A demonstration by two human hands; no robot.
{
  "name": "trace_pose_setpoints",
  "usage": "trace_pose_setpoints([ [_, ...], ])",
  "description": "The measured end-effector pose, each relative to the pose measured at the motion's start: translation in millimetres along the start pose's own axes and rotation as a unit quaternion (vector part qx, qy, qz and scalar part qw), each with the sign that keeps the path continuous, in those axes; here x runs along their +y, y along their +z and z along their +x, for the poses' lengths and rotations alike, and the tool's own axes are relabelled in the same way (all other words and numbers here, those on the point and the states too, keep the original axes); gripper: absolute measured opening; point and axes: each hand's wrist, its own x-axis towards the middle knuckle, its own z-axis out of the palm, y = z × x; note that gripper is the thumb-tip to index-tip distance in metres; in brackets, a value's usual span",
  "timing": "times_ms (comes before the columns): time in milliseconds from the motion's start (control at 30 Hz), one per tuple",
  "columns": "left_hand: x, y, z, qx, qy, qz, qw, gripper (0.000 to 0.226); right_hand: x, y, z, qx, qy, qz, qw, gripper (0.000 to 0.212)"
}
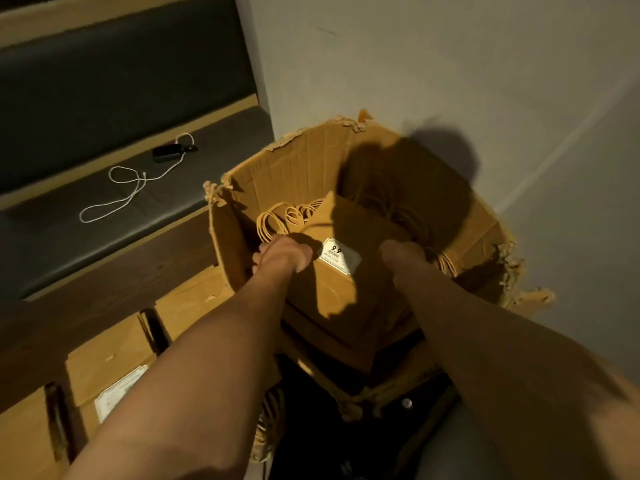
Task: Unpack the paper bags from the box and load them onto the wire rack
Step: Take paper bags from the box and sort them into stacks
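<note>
- 2 hands work inside the torn cardboard box (301, 161), which stands against the wall corner beside the dark bench seat (114, 199).
- A stack of brown paper bags (332, 289) stands in the middle of the box, tilted toward the person, with a white price sticker (339, 255) on its front face.
- Left hand (282, 252) has its fingers curled over the stack's left top edge, gripping it near the twisted cord handles (287, 216) by the box's left wall.
- Right hand (401, 252) sits on the stack's right top edge in deep shadow; it looks clamped on the bags, but the fingers themselves cannot be made out.
- Judgement: the step in hand is lifting this stack out, and most of the task remains; no wire rack is in view.
- To do it well, squeeze the stack evenly from both sides so no bags fan out, and lift straight up.
- Loose handles of the bags at the box's far wall could snag; ease them free rather than yanking.
- Ragged rim flaps (519, 271) on the right edge may catch the bags, so clear the rim before turning away.
- More closed cartons (110, 368) sit at lower left under the bench edge.
</note>
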Motion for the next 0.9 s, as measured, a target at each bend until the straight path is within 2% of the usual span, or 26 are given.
trace_pose_setpoints([
  [133,4.9,17.2,23.0,-0.033,-0.026,0.050,0.998,0.069,25.1,-3.9,34.1,-0.025,0.046,-0.023,0.998,0.055],
  [267,-16.7,57.7,105.3,-0.066,-0.036,0.091,0.993,0.084,58.2,4.4,99.5,-0.007,0.032,-0.024,0.999,0.109],
  [367,-6.6,34.6,61.4,-0.041,-0.057,0.090,0.993,0.082,58.6,9.2,102.7,0.013,0.037,0.041,0.998,0.116],
  [433,-0.3,24.3,44.0,-0.022,-0.065,0.058,0.996,0.094,45.5,8.2,64.9,0.013,0.038,0.068,0.997,0.112],
  [467,0.4,23.9,43.8,-0.010,-0.078,0.039,0.996,0.102,43.3,8.7,56.0,0.013,0.038,0.080,0.996,0.102],
  [567,-3.2,18.3,43.9,0.011,-0.097,-0.029,0.995,0.116,35.8,11.8,46.3,-0.022,0.018,0.114,0.993,0.052],
  [633,-6.5,13.2,45.3,0.005,-0.089,-0.091,0.992,0.102,28.8,10.4,38.9,-0.074,0.005,0.147,0.986,0.038],
  [733,-13.7,9.3,43.6,0.004,-0.063,-0.164,0.984,0.067,22.0,9.1,23.0,-0.138,0.009,0.184,0.973,0.043],
  [833,-18.5,3.7,36.3,-0.006,-0.022,-0.226,0.974,0.037,12.1,0.3,7.5,-0.138,-0.012,0.191,0.972,0.049],
  [900,-16.8,-6.0,31.2,-0.012,0.001,-0.266,0.964,0.032,0.9,-12.2,-2.9,-0.142,-0.047,0.204,0.967,0.050],
])
